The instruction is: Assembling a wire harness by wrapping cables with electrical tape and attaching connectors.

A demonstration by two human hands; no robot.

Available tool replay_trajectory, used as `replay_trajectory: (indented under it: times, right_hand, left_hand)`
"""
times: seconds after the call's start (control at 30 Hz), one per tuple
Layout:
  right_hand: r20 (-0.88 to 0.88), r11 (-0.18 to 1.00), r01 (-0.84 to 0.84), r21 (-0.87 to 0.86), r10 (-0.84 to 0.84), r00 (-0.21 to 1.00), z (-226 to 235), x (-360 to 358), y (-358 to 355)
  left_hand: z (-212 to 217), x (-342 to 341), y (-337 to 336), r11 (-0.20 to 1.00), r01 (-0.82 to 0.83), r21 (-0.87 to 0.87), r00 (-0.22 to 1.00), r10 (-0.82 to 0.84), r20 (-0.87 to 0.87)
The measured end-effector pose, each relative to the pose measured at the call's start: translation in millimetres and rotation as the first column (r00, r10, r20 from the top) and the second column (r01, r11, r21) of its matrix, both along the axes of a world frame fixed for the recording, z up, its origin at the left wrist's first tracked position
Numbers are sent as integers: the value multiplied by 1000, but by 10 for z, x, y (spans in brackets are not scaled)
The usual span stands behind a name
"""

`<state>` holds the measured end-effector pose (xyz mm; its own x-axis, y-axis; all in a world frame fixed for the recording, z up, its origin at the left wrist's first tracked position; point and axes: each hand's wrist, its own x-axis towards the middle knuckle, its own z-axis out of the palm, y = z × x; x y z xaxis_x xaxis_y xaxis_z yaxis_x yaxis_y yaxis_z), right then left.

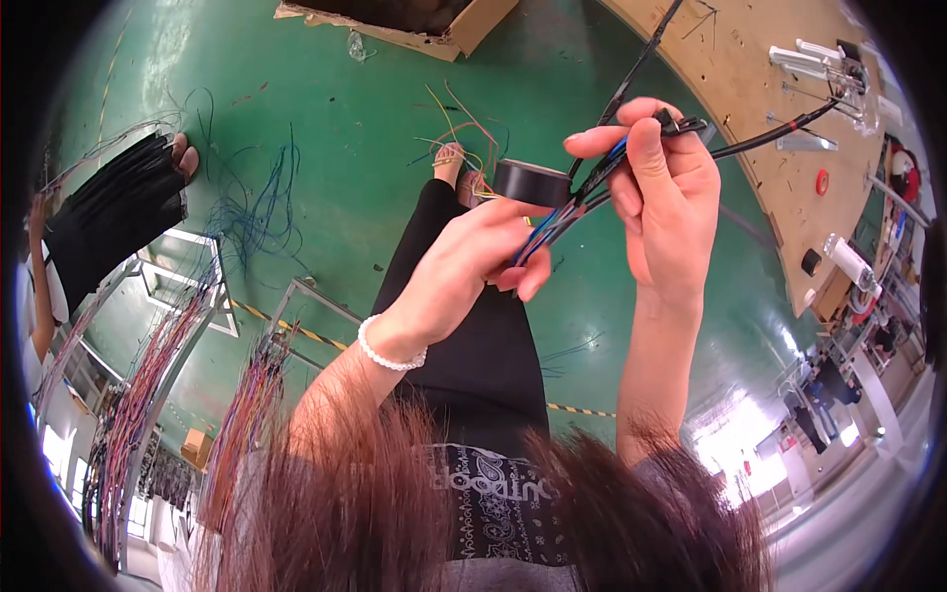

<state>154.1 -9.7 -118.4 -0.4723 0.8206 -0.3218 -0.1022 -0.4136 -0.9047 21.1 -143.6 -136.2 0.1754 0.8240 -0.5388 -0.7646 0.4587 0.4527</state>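
My right hand pinches a bundle of thin wires, blue and black, just below a small black connector. A black sheathed cable runs from the bundle toward the wooden board at the right. My left hand, with a white bead bracelet on the wrist, holds a roll of black tape against the lower part of the same bundle. The two hands are close together, above my black trousers.
A wooden work board with clips and fixtures curves along the upper right. Loose wire scraps lie on the green floor. A cardboard box sits at the top. Racks of hanging wires stand at the left, beside another person in black.
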Motion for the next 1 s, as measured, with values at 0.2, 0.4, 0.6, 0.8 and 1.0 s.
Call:
replay_trajectory:
  times: [0.2, 0.4, 0.6, 0.8, 1.0]
  right_hand:
    - [212, 921, -44, 388, -43, 976, 172, -213, -115]
    - [241, 865, -66, 498, -64, 968, -17, -421, -60]
    - [339, 790, -111, 604, -128, 932, -103, -314, 13]
    - [-11, 967, 204, 155, -205, 979, -442, -11, -692]
    - [-433, 969, -241, -57, 193, 880, -624, 2, -566]
  left_hand:
    - [60, 264, 47, 981, -58, 186, 768, 162, -620]
    - [58, 378, 37, 982, -61, 181, 530, 185, -827]
    - [171, 197, 60, 998, -56, 12, 810, 52, -584]
    - [302, 21, 83, 996, -43, -75, 997, 38, -74]
    - [288, -29, 91, 999, -4, -53, 998, 8, 68]
